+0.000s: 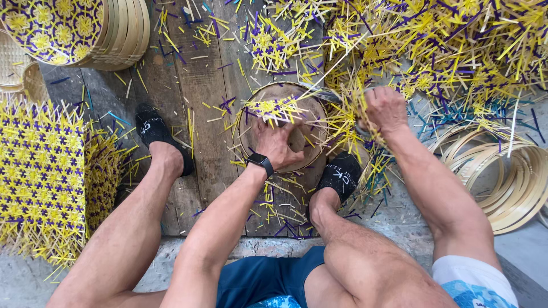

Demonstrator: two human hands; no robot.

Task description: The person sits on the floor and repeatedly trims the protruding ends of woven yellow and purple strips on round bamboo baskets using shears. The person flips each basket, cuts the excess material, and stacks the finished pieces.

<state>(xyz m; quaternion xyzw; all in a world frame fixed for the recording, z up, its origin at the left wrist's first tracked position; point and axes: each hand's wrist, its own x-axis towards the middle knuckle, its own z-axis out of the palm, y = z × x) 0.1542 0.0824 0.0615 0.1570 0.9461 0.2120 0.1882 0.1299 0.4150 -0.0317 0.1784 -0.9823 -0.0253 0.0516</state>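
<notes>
A round wooden block (311, 157) stands between my feet on dark floor planks. My left hand (278, 142), with a black watch on the wrist, presses a small woven piece of yellow and purple strips (273, 108) onto the block. My right hand (386, 108) is closed around a handle or tool at the block's right edge; strips hide most of it. A curved metal blade (323, 94) shows just left of that hand.
A big heap of yellow and purple woven pieces (456, 45) fills the top right. Bamboo hoops (508, 177) lie at right. A stack of woven mats (43, 171) sits at left, and finished round baskets (85, 31) at top left. Cut strips litter the planks.
</notes>
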